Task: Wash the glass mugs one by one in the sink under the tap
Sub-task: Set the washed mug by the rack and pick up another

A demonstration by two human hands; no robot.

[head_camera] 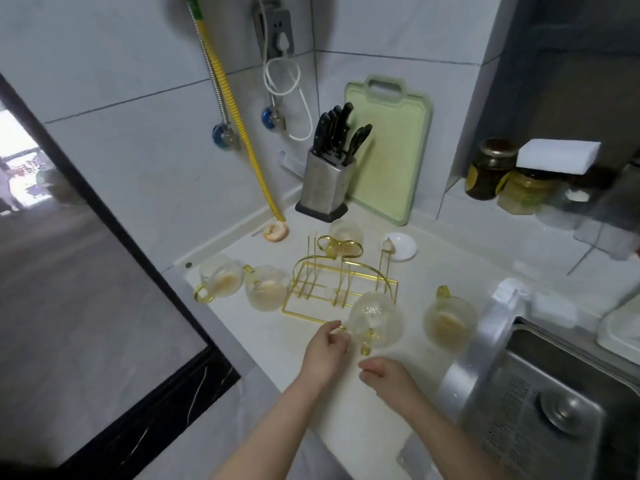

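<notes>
Five clear glass mugs with gold handles on the pale worktop (311, 393): two at 9 o'clock of the gold wire rack (332, 282), one at 12, one at 3, one upturned mug (375, 318) at 5. Left hand (327, 348) fingers pinch the rack's front wire; right hand (388, 377) fingers relaxed, holding nothing. Steel sink (554, 403) at 4 o'clock.

On the surface (311, 403), 2 mugs (221, 277) stand left of the wire rack (332, 282), 1 mug (450, 318) between rack and sink (554, 393); knife block (325, 183) and cutting board (388, 150) stand behind.
</notes>
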